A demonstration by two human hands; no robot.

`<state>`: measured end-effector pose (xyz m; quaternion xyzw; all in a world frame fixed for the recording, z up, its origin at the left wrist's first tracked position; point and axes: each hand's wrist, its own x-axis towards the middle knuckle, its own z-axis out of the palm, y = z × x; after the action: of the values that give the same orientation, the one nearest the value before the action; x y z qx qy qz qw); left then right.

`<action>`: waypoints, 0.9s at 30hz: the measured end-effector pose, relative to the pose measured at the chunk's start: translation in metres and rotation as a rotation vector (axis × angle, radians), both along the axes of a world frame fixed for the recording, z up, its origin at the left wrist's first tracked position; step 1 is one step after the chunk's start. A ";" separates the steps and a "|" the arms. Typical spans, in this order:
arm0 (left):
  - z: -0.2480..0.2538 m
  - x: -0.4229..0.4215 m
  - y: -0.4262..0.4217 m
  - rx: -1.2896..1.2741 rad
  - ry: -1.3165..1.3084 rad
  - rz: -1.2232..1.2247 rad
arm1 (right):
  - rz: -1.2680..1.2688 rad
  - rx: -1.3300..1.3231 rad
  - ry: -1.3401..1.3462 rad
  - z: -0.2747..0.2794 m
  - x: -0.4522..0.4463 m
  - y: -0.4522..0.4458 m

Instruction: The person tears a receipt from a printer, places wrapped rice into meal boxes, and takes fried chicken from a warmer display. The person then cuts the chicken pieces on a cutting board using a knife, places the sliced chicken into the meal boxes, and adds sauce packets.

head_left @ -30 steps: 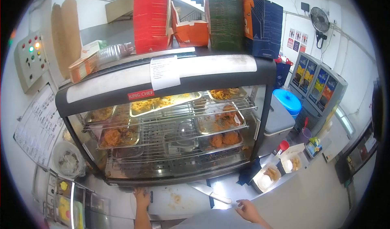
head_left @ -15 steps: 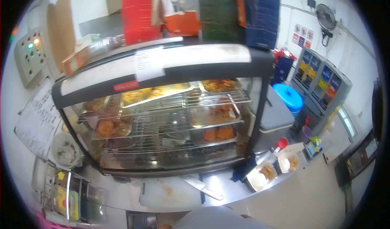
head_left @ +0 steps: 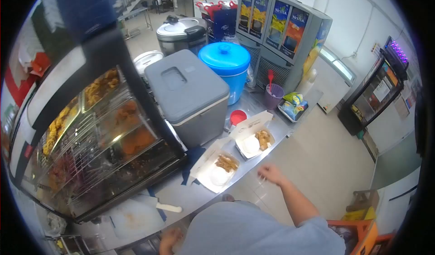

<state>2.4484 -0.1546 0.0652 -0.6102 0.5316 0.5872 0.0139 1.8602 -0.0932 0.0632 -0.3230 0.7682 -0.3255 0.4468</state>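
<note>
Two open meal boxes lie on the steel counter. The nearer box [head_left: 219, 177] and the farther box [head_left: 250, 145] each hold a white rounded portion and brown food pieces. Just right of them is my right hand [head_left: 270, 173], held in the air with its fingers curled; what they hold, if anything, is too blurred to tell. Low at the counter's front edge is my left hand [head_left: 171, 238], smeared, its fingers unclear. A white-handled knife [head_left: 169, 207] rests beside the stained cutting board [head_left: 136, 219].
A glass food warmer [head_left: 122, 182] fills the left. Behind the boxes stand a grey cooler [head_left: 188, 87], a blue lidded bucket [head_left: 225, 62], a red cup [head_left: 237, 117], a purple cup [head_left: 273, 96] and a drink dispenser [head_left: 276, 28]. An orange crate [head_left: 369, 237] is at lower right.
The view has swung right, bringing the meal boxes near the centre. My hands, resting by the board and knife a second ago, have moved off; my right hand is now beside the boxes.
</note>
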 end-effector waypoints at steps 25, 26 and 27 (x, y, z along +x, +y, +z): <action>-0.040 -0.289 -0.070 -0.630 -0.080 0.304 | -0.217 -0.428 0.513 -0.053 -0.138 -0.112; -0.031 -0.292 -0.072 -0.540 -0.058 0.339 | -0.185 -0.391 0.491 -0.057 -0.142 -0.110; -0.034 -0.293 -0.072 -0.509 0.027 0.428 | -0.155 -0.358 0.468 -0.058 -0.144 -0.109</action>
<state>2.1557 -0.2264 0.0309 -0.6841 0.5211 0.4333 -0.2696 1.7161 -0.2018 0.0052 -0.4030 0.8032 -0.4056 0.1673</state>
